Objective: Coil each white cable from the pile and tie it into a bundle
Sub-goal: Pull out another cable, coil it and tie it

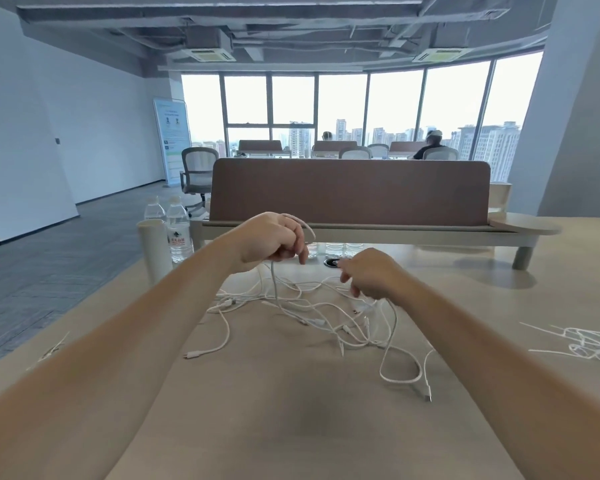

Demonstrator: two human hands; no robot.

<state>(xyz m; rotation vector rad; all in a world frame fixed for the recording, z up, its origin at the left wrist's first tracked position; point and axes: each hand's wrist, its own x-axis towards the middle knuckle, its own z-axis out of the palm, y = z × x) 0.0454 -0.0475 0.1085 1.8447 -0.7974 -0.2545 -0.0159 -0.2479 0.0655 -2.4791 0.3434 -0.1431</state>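
Note:
A tangled pile of white cables (312, 313) lies spread on the light wooden table (274, 427) in front of me. My left hand (274, 240) is raised above the pile's far left side and grips one white cable (275, 289), which loops over the knuckles and hangs down into the tangle. My right hand (368, 275) hovers low over the pile's right side with fingers curled; a cable strand runs from under it, but whether it pinches the strand is unclear. One long cable end with a plug (427, 396) trails toward me.
Two water bottles (178, 230) and a white paper roll (155, 251) stand at the table's far left. A brown desk divider (350, 192) rises behind the pile. White ties (582, 344) lie at the right edge, another tie (52, 349) at the left. A round cable port (333, 262) sits near my hands.

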